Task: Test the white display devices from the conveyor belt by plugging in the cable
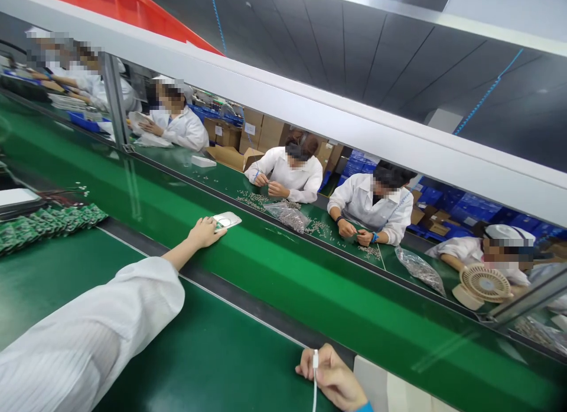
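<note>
My left hand (206,233) reaches out over the green belt, its fingers closed over the near end of a flat white rectangular case (229,219). A round ring outline shows on the case's upper face, and my fingers hide part of it. Lower down, at the near side of the belt, my right hand (333,376) pinches a white cable (315,365) just by its plug. The plug points upward, and the cable hangs down out of the picture.
Green circuit boards (53,224) lie piled at the left of the bench. Across the belt (354,302), several co-workers in white handle small parts. Bags of parts (287,216) and a beige fan (485,284) stand on their side. A white beam (283,101) runs overhead.
</note>
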### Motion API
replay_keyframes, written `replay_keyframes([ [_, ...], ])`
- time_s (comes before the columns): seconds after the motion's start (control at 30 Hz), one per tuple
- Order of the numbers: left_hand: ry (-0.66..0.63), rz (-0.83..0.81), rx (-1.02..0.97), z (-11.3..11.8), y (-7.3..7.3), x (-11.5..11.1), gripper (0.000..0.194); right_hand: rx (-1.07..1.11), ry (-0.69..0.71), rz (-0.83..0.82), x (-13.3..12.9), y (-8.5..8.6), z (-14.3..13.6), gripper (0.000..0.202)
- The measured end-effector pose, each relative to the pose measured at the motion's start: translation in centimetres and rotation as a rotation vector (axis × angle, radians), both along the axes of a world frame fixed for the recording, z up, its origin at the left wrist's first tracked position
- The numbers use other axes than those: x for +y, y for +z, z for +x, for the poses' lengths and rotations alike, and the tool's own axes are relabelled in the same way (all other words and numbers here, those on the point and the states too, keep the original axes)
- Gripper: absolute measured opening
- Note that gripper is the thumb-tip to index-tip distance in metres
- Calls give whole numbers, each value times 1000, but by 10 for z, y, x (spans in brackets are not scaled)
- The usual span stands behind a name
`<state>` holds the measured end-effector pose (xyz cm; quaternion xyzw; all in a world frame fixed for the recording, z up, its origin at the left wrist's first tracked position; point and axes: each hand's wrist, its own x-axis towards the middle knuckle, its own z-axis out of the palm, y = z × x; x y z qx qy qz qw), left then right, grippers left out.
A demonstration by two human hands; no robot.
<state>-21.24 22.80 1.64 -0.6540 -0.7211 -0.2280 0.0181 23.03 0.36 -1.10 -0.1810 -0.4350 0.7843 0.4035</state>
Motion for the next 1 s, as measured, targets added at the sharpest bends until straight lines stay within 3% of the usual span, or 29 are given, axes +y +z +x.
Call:
replay_keyframes([
  [0.2,-20,-111,136,-5,-10,20,46,0,7,-20,0,2,0,16],
  [0.37,-37,-89,193,10,-7,16,38,-5,-13,-22,0,3,-1,16],
  [0.63,26,-26,188,32,-2,15,45,-13,-24,-16,-2,0,-1,16],
  [0.83,19,-32,41,38,14,18,36,-4,-36,-22,0,0,0,13],
  [1.0,-17,-9,-244,54,31,6,24,-123,-26,-103,-4,4,-3,10],
])
